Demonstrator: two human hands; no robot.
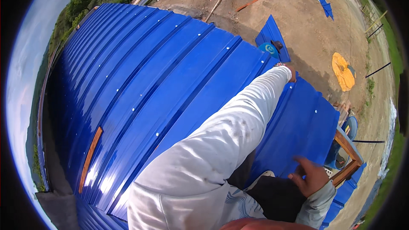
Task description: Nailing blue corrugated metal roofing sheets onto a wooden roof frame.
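Note:
My left arm in a white sleeve reaches across the blue ribbed metal roof (191, 66). At the roof's edge is my left hand (292, 73), mostly hidden behind its cuff, so I cannot make out its fingers. Just beyond it, below the edge, a person in a teal cap (269, 49) stands by a loose blue metal sheet (272, 30). My right hand (311, 177) hovers over my dark-trousered leg with thumb and forefinger apart and nothing in it; the forefinger is a little blurred. Rows of pale screw heads dot the roof.
A wooden strip (90, 159) lies on the roof at left. Wooden framing (347, 145) shows at the right edge, beside a blue drum (351, 127). On the dirt ground below are a yellow-orange sack (342, 71), a blue sheet scrap (325, 7) and a reddish-brown bar (251, 3).

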